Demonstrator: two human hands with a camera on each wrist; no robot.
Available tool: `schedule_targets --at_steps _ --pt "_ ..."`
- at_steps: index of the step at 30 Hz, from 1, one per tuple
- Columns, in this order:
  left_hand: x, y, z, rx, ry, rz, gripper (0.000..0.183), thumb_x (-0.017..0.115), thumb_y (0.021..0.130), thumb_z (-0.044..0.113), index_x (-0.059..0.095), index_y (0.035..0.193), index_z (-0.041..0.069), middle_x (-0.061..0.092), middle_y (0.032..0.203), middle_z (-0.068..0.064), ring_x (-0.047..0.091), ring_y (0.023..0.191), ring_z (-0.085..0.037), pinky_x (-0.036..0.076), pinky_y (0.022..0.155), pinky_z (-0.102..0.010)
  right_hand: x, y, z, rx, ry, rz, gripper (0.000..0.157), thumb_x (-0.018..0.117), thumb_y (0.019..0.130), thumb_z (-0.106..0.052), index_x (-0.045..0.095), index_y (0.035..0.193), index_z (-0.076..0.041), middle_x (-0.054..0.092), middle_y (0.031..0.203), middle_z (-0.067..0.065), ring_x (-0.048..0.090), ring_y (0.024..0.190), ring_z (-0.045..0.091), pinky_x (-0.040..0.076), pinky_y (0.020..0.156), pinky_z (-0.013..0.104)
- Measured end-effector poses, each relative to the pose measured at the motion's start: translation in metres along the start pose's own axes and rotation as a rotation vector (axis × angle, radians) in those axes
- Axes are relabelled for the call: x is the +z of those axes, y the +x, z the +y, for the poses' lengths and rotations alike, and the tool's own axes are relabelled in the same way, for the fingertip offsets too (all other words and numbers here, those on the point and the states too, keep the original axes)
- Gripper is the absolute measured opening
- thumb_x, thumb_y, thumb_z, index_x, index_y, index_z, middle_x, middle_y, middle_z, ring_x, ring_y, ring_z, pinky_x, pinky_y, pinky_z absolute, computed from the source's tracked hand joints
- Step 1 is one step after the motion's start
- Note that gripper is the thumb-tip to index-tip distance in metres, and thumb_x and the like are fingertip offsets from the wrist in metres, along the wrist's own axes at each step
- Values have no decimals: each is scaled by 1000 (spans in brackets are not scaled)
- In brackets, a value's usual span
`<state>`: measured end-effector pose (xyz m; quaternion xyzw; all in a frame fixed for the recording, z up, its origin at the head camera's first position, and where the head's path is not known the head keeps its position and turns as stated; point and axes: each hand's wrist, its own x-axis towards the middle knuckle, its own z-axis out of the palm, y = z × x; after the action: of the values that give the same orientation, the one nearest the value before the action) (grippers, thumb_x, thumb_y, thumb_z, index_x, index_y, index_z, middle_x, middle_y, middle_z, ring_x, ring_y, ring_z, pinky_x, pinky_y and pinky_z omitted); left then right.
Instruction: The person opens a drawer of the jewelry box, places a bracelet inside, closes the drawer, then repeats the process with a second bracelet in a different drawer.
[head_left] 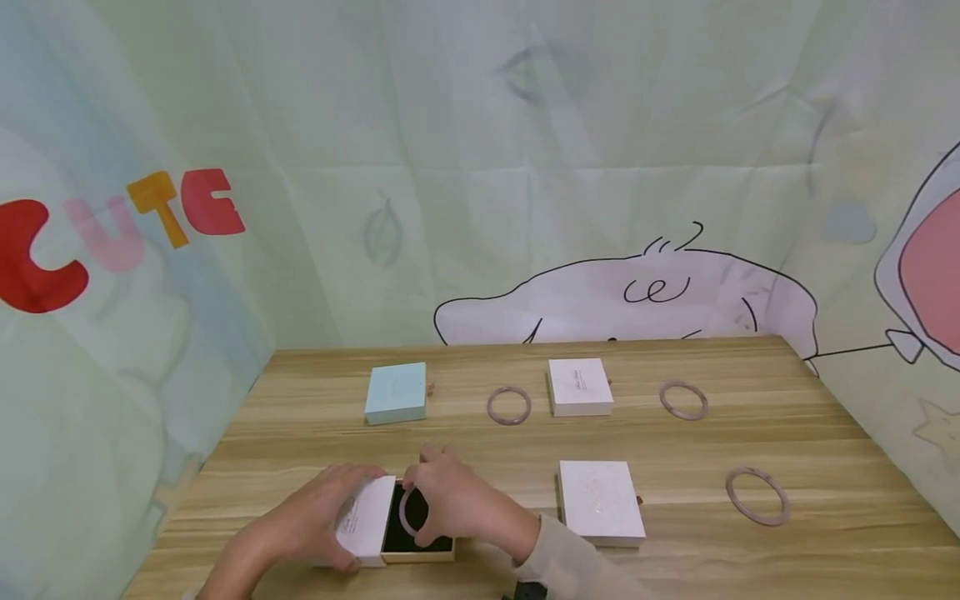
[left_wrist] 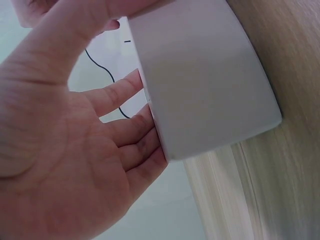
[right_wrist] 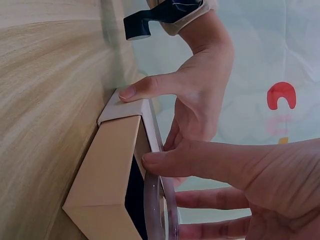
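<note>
A white slide-out gift box [head_left: 369,521] lies near the front left of the table, its cream drawer [right_wrist: 107,170] partly pulled out to the right, with a black lining. My left hand [head_left: 315,510] holds the white sleeve from the left. Its thumb [right_wrist: 145,87] lies along the near side, and the other fingers [left_wrist: 132,127] are at the opposite side. Over the drawer, my right hand [head_left: 456,498] pinches a pale purple bangle [right_wrist: 151,207] between thumb and fingers. The bangle stands tilted at the drawer's opening, partly hidden by that hand.
Behind is a light blue box [head_left: 397,393]. A bangle [head_left: 490,407] lies right of it, then a white box [head_left: 581,387] and another bangle [head_left: 663,400]. Nearer, right of my hands, are a larger white box [head_left: 600,500] and a third bangle [head_left: 768,522]. A printed curtain [head_left: 450,167] hangs behind.
</note>
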<state>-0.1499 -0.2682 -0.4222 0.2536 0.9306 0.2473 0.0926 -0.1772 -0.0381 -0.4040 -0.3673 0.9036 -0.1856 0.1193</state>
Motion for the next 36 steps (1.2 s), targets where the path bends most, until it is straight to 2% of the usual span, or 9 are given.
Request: schedule_targets --at_steps 7,19,25,36 --pt "0 0 0 -13 -3 -9 100 98 52 30 51 137 7 55 128 -2 47 105 -22 45 83 -39 3 2 -2 1 -29 9 55 96 64 -25 74 113 -12 56 105 0 48 94 16 46 72 21" --pt "0 0 0 4 -14 1 98 98 53 29 52 136 6 56 127 -2 47 103 -21 45 82 -36 3 1 -9 -27 -34 -1 54 96 64 -24 75 113 -15 52 97 -2 44 86 11 43 65 19" --pt "-1 0 0 -1 -14 -4 99 98 53 29 52 137 6 56 128 -3 47 104 -22 45 82 -37 4 1 -11 -15 -12 -11 54 96 64 -23 75 114 -17 52 98 -2 44 87 12 44 62 19" --pt "0 0 -1 16 -3 10 98 97 52 28 52 136 6 56 128 -2 48 107 -23 45 84 -37 7 4 -14 17 -72 8 53 95 67 -31 74 114 -20 54 101 0 46 90 14 45 62 21"
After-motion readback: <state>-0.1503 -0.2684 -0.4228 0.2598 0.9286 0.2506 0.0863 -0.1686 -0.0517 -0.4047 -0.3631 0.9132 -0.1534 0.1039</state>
